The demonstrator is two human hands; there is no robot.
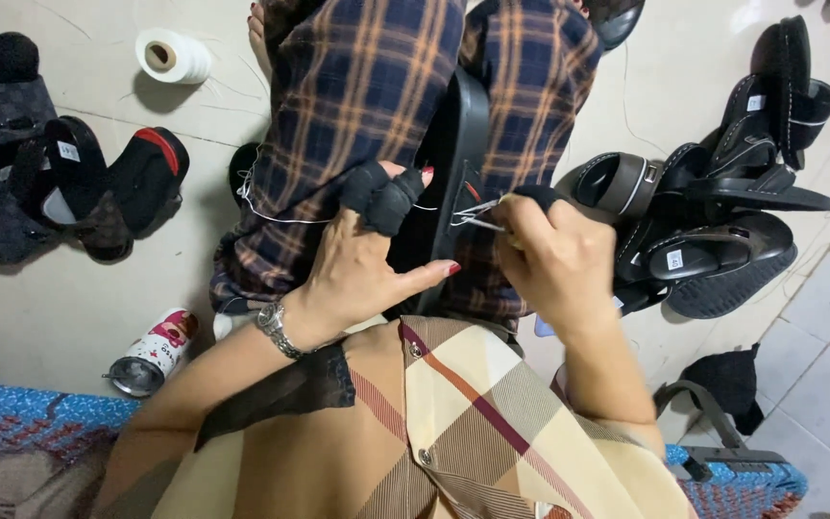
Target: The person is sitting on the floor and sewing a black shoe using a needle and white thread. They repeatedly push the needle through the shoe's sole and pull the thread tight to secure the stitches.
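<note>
A black sandal sole [460, 144] stands on edge between my knees, against my plaid trousers [357, 86]. My left hand [367, 259] steadies it from the left, its fingertips wrapped in black cloth guards. My right hand [554, 255] pinches a metal needle [477, 213] at the sole's right edge, a black guard on its forefinger. White thread [271, 213] trails from the sole across my left thigh.
A pile of black sandals [713, 211] lies on the floor at the right, more dark sandals [60, 183] at the left. A white thread spool [173, 55] sits at the top left and a tipped can [151, 354] lower left. A patterned blue mat [21, 418] edges the bottom.
</note>
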